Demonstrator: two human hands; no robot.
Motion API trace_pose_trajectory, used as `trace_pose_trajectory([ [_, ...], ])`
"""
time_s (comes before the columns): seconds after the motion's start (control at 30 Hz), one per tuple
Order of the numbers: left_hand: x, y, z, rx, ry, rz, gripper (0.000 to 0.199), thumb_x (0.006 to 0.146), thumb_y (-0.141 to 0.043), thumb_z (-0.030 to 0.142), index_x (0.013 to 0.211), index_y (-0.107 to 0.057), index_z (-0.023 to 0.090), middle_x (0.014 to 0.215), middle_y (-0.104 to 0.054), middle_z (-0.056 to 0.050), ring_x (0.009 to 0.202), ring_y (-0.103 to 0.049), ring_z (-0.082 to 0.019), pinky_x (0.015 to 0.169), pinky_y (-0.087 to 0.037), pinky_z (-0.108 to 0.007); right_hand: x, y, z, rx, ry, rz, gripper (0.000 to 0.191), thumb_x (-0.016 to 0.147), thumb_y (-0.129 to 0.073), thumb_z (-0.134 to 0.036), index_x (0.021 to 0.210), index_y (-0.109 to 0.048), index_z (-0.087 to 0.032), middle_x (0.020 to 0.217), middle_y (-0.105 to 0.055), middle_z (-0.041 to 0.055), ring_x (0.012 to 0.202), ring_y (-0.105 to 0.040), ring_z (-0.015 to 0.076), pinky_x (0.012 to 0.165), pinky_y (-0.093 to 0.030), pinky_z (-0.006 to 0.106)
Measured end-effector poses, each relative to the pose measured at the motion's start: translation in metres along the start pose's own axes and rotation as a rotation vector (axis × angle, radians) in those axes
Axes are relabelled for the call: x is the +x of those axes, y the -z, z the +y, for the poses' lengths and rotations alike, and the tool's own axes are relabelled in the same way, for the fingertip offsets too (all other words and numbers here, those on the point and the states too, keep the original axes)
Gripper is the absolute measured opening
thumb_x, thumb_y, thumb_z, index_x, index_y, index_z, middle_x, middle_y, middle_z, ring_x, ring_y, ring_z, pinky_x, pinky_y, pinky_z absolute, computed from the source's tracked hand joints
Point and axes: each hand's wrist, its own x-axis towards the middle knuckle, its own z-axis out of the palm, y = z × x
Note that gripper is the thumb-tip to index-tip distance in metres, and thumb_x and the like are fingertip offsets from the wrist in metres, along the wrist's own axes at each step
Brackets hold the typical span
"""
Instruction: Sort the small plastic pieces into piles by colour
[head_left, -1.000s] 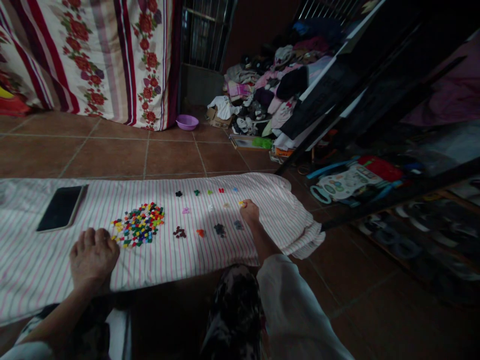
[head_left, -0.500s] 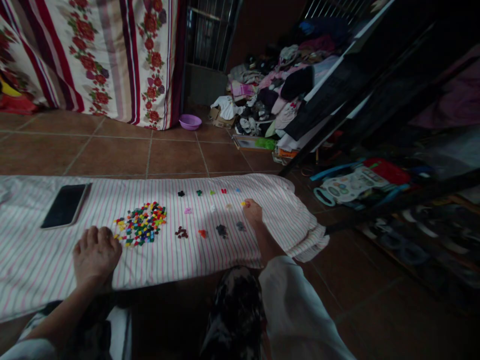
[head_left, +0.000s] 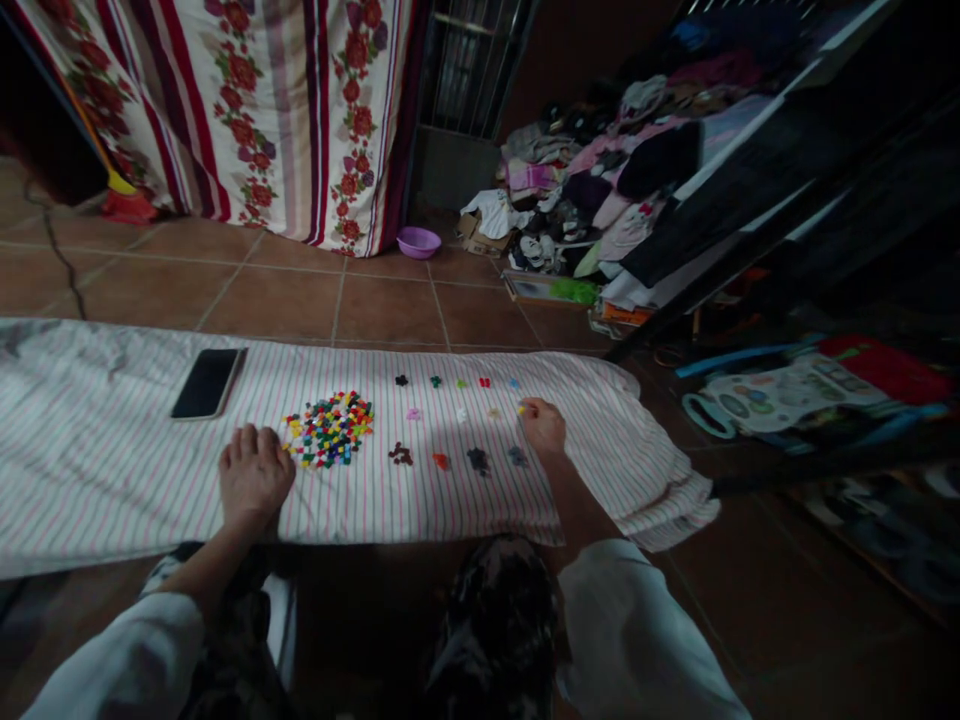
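My left hand (head_left: 256, 471) lies palm down on the striped cloth (head_left: 337, 518), fingers stretched out, holding nothing. Just right of its fingertips is a mixed heap of small coloured plastic pieces (head_left: 330, 430). My right hand (head_left: 545, 427) is closed in a pinch at the right end of the small groups, with a tiny yellow piece (head_left: 521, 409) at its fingertips. Nearby lie beige pieces (head_left: 493, 413), light blue pieces (head_left: 514, 383) and grey pieces (head_left: 517, 456). Further left are orange pieces (head_left: 440, 461), brown pieces (head_left: 400, 454), dark grey pieces (head_left: 478, 460) and pink pieces (head_left: 414, 414).
A phone (head_left: 208, 383) lies on the cloth beyond my left hand. On the tiled floor behind are a purple basin (head_left: 418, 242) and a heap of clothes (head_left: 600, 180). A dark metal bar (head_left: 675, 295) slants up at the right. A floral curtain (head_left: 292, 120) hangs at the back.
The view has swung left, so everything sits further right in the picture. My right hand stays by the yellow piece, and my left hand still rests beside the heap.
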Motion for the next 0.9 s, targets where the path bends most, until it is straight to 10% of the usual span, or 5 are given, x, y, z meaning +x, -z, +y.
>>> trace_pose_trajectory([
  [0.53,0.001,-0.007,-0.004,-0.02,0.004,0.013,0.042,0.089,-0.037,0.026,0.121,-0.055,0.006,0.137,-0.05,-0.026,0.134,-0.04,-0.036,0.104,-0.033,-0.051,-0.101,-0.05,-0.177,0.417,0.712,-0.426,0.023,0.08,-0.052,-0.011,0.09,-0.072,-0.019,0.088,-0.069,0.0055,0.084,-0.062,0.0172,0.081,-0.048,0.028],
  [0.9,0.0,-0.013,-0.007,-0.055,0.016,0.011,0.043,0.089,-0.037,0.027,0.123,-0.054,0.005,0.14,-0.047,-0.027,0.136,-0.037,-0.037,0.107,-0.03,-0.051,-0.123,-0.072,-0.21,0.094,0.661,-0.517,0.025,0.089,-0.048,-0.014,0.1,-0.071,-0.019,0.096,-0.066,0.0078,0.09,-0.06,0.0186,0.084,-0.045,0.027],
])
